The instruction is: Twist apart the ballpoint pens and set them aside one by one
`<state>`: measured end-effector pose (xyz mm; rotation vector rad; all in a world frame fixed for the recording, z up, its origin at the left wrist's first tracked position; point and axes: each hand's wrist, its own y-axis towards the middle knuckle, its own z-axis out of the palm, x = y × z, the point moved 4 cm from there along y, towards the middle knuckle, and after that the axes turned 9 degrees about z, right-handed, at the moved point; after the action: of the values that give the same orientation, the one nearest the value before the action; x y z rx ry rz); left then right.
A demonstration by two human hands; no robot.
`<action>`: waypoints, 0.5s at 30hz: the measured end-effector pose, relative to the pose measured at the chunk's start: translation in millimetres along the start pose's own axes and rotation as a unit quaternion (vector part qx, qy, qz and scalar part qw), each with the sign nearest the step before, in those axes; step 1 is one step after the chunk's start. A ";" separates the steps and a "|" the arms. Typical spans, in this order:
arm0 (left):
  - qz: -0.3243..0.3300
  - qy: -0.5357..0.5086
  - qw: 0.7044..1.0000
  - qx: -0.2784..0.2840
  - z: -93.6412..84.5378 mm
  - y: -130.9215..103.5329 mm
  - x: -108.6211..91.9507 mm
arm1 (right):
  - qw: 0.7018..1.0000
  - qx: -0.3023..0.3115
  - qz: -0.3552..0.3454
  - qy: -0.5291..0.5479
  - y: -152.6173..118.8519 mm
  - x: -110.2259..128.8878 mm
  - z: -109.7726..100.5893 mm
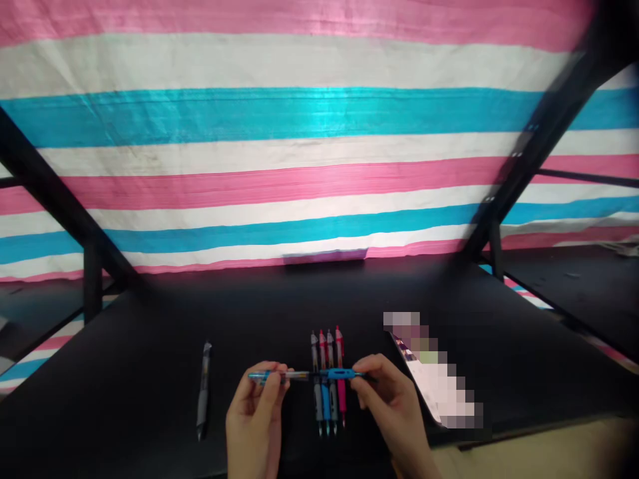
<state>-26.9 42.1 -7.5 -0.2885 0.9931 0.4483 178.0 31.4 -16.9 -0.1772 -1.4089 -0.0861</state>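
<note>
My left hand (257, 412) pinches a clear pen barrel (299, 376) with a light blue end, held level above the black table. Opposite it, my right hand (387, 399) grips a blue pen grip section (341, 374) by its right end. A thin dark stretch lies between the two parts; whether they touch is too small to tell. Below and behind them, several pens lie side by side, upright in view: grey ones, a blue one (326, 402) and a pink one (341, 399). The held parts cross over their middles.
A grey and black pen (202, 392) lies alone at the left on the black table (150, 372). At the right is a pale flat object (429, 389), partly pixelated. Dark metal frame bars slope up at both sides, and a striped sheet (299, 159) hangs behind.
</note>
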 end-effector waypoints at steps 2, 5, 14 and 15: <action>0.005 -0.014 1.000 -0.026 -1.7 0.4 -1.2 | 1.000 -0.011 -0.005 0.015 0.0 -3.0 -3.1; 0.010 -0.030 0.998 -0.051 -3.5 0.7 -3.0 | 0.998 -0.024 -0.015 0.052 0.1 -8.5 -8.0; 0.003 -0.046 0.995 -0.087 -6.1 -0.5 -4.5 | 0.990 -0.064 -0.023 0.125 -1.5 -7.8 -12.6; 0.005 -0.043 0.996 -0.084 -6.1 -0.3 -4.3 | 0.990 -0.065 -0.023 0.125 -1.6 -7.5 -12.6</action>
<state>-33.2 38.2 -7.0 -0.4117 0.8748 0.5509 188.8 27.2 -26.0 -0.2337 -1.1573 -0.2304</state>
